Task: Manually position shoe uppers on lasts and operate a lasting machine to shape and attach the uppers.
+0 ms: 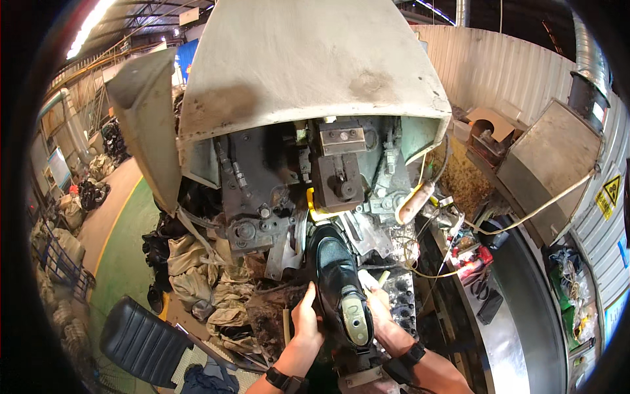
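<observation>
A black leather shoe upper (331,266) is stretched over a shoe last (355,318) whose pale green top with a round hole faces up at the heel end. Its toe points away from me, in among the metal jaws of a machine (341,177). My left hand (306,318) holds the shoe's left side near the heel, thumb pointing forward, other fingers mostly hidden. Against the right side, my right hand (380,312) is closed around the heel area. Something whitish (369,281) shows at its fingertips; I cannot tell what.
A large beige hood (308,65) overhangs the machine. To the right are a dark conveyor belt (525,308), a red tool (476,262) and a hanging cable (538,213). Cloth sacks (197,276) and a black padded chair (147,341) stand at left.
</observation>
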`<control>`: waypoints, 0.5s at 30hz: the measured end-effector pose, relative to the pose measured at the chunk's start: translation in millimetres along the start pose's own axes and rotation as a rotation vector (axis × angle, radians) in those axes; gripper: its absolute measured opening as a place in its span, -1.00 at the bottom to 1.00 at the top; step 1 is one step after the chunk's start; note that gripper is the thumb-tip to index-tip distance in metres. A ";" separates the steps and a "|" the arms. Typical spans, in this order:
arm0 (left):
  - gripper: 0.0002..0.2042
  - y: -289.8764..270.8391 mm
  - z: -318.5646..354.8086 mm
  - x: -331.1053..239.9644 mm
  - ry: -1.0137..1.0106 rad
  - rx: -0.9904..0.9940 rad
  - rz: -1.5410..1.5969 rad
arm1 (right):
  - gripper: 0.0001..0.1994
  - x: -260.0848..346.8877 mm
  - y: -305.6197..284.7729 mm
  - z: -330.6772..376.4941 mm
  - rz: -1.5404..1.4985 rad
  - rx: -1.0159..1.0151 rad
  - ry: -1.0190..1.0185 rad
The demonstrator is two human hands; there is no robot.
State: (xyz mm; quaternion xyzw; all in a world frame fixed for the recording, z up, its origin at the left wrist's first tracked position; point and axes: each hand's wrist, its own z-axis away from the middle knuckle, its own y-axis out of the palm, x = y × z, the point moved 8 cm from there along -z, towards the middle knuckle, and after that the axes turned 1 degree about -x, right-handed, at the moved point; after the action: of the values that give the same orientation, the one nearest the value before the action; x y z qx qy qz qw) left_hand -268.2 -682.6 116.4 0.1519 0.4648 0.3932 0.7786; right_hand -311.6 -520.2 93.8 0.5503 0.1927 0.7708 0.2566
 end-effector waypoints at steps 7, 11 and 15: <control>-0.61 -4.8 -28.3 1.9 0.007 -0.046 0.052 | -0.55 -4.7 -2.4 -15.5 -0.003 -0.065 0.053; -0.62 -10.4 -44.5 25.4 -0.017 -0.003 0.192 | -0.54 -5.5 -2.3 -21.8 -0.118 -0.014 0.003; -0.67 -15.1 -53.5 33.1 0.086 -0.089 0.235 | -0.50 -15.5 -9.5 -39.7 -0.176 0.074 -0.062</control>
State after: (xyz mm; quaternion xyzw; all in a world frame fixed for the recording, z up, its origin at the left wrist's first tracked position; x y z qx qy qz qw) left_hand -297.7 -674.3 59.4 0.1538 0.4588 0.5081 0.7125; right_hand -343.5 -522.6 64.0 0.5640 0.2606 0.7201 0.3089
